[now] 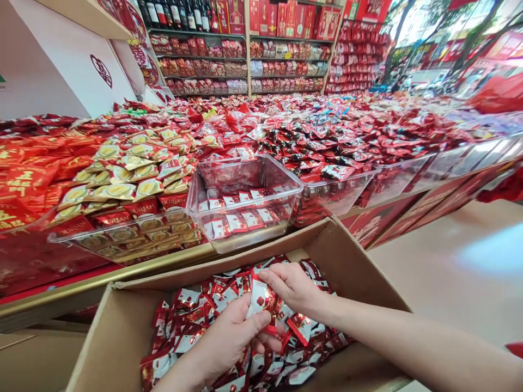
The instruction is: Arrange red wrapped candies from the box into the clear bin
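Observation:
An open cardboard box (359,272) holds many small red and white candy packets (204,316). Over them, my left hand (241,329) is closed round the lower part of a few packets (260,296). My right hand (292,283) pinches the top edge of the same packets between thumb and fingers. Just beyond the box stands a clear plastic bin (245,218), with rows of similar red and white packets laid flat in its bottom.
Left of the clear bin are durian packets (147,188) and red packets (24,190). Heaped red candies (327,141) spread to the right. A gold rail (163,267) runs along the display's front edge. Shelves with bottles (175,16) stand behind.

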Demonstrator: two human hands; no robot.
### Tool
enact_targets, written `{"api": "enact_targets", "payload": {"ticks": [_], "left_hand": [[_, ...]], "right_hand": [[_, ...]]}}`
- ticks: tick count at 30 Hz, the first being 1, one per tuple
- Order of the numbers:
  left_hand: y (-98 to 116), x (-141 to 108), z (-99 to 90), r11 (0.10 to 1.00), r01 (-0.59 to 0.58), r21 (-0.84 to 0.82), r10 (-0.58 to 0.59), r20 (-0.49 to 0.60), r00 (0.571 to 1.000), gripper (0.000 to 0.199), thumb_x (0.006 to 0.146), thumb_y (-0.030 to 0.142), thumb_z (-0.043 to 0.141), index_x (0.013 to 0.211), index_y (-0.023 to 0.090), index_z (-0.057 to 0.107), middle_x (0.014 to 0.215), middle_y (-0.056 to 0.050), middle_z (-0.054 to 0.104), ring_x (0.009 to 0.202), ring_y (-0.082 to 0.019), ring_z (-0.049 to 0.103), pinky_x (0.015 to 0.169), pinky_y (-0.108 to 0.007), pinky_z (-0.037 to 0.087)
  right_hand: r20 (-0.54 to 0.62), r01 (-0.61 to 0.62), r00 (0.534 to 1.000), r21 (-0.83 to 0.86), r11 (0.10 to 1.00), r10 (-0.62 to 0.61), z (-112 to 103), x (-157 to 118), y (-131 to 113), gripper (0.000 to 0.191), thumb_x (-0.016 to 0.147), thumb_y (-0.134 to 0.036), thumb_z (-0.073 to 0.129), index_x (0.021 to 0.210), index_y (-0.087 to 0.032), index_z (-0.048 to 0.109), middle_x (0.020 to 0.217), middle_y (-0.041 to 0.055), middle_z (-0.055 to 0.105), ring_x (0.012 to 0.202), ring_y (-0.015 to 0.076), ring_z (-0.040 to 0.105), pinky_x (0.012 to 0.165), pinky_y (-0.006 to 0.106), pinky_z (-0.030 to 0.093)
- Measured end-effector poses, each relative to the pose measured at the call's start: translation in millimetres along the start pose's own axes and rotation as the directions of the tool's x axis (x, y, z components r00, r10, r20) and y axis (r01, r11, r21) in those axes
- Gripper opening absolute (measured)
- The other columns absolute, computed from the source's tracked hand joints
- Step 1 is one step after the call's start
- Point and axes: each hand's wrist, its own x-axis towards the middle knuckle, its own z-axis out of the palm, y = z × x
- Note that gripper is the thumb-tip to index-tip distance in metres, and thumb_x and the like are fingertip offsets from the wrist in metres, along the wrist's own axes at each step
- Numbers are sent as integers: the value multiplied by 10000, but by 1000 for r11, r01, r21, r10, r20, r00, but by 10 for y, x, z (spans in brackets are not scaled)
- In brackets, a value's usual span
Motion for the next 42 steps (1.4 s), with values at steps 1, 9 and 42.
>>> {"api": "enact_targets", "payload": {"ticks": [1,9,42], "left_hand": [[12,-5,-10,1000,-18,1,18,-18,1000,228,802,365,513,911,173,453,832,-47,669,646,-129,652,515,-193,383],[136,-112,-74,990,-135,38,136,-37,990,349,816,400,480,1094,189,477,964,-75,644,705,-146,648,555,-229,424],[-83,-179,-325,746,-84,660,68,51,996,304,721,348,521,1004,283,612,932,-14,671,823,-196,591,700,-255,419]], "right_hand": [[23,-29,999,91,995,27,-9,-1,-9,436,824,-497,361,535,-171,373,510,-44,331,495,73,286,469,216,216],[109,-85,993,312,946,53,-108,-28,-132,350,761,-467,506,635,-142,540,593,-13,500,555,90,422,513,214,332],[399,-450,775,-199,871,491,-330,2054,-646,92,552,-79,651,585,-124,579,448,-22,559,437,137,531,435,268,441]]}}
